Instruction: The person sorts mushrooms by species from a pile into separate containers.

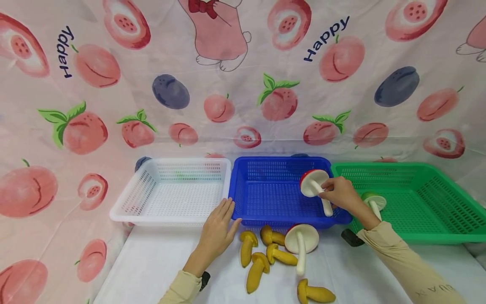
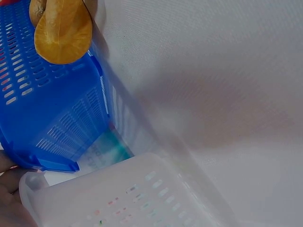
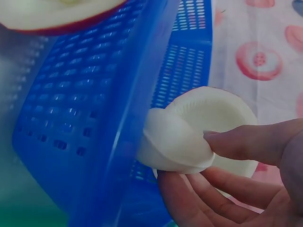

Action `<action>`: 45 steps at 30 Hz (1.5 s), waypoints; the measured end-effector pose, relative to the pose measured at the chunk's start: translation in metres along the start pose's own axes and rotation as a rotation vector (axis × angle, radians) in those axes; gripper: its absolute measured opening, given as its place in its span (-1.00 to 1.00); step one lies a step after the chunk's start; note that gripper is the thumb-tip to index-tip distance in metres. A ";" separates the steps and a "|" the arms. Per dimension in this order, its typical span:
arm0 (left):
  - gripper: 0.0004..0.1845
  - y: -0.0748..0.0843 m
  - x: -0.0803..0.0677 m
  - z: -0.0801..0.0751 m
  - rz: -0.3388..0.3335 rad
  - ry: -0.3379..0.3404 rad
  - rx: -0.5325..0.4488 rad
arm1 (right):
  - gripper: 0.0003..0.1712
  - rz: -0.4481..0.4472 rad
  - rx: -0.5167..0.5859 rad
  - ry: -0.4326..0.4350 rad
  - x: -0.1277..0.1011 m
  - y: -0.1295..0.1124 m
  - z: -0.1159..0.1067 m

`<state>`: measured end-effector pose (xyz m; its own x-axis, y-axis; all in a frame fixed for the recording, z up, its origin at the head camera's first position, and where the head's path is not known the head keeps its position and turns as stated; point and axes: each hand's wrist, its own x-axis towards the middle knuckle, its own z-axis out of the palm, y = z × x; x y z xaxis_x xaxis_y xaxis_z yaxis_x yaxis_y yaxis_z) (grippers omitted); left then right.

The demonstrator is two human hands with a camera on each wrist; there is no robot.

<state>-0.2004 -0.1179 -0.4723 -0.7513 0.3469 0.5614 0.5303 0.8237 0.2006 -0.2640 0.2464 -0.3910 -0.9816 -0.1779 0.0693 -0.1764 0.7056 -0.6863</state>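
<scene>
My right hand [image 1: 340, 194] pinches a red-capped toy mushroom [image 1: 314, 183] by its white stem over the right part of the blue basket [image 1: 292, 221]. In the right wrist view the thumb and fingers close round the pale stem [image 3: 175, 142], with the cap behind it. My left hand [image 1: 218, 228] lies with fingers extended at the spot where the white basket [image 1: 163, 219] and the blue one meet. Another red-capped mushroom [image 1: 301, 245] lies on the table before the blue basket, beside several yellow-brown mushrooms [image 1: 258, 270].
A green basket [image 1: 429, 236] stands on the right, with a green-capped mushroom [image 1: 373, 202] inside, partly behind my right wrist. White cloth [image 1: 152, 261] covers the table. Behind the baskets hangs a peach-print curtain [image 1: 228, 93].
</scene>
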 end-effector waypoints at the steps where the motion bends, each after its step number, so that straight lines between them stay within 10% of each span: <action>1: -0.46 0.000 0.000 0.000 0.001 0.001 0.000 | -0.60 0.003 -0.002 -0.005 0.003 0.001 0.002; 28: -0.45 0.001 -0.001 0.002 0.013 0.008 -0.007 | -0.76 0.083 -0.124 -0.080 0.034 0.034 0.042; 45: -0.46 -0.001 -0.001 0.001 0.009 0.011 -0.006 | -0.64 -0.122 -0.162 0.031 0.009 0.001 0.013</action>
<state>-0.2003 -0.1185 -0.4733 -0.7424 0.3493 0.5717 0.5391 0.8181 0.2002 -0.2721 0.2365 -0.4004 -0.9535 -0.2494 0.1689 -0.3012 0.7814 -0.5465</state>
